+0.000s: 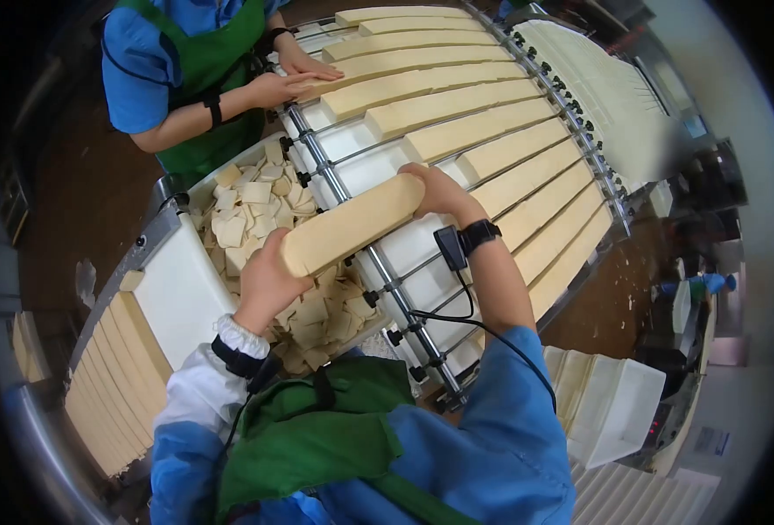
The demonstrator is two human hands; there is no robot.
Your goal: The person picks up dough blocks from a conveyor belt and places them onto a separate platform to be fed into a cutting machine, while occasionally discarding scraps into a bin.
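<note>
A thick pale yellow slab (352,223) with a rounded far end is held level in front of me, above a bin of scraps and a metal rail. My left hand (269,278) is closed around its near left end. At the far right end, my right hand (442,191) grips the slab with the fingers partly hidden behind it. Beneath it, flat pale offcuts (310,311) fill a white bin. Long slabs of the same material (514,162) lie side by side between rods on the white conveyor, just beyond my right hand.
A metal rail (321,157) with black knobs edges the conveyor. Across from me, a co-worker's hands (290,83) rest on a slab. Stacked slabs (111,385) stand at the left by a white board (172,302). White trays (610,407) are at the lower right. A cable hangs from my right wrist.
</note>
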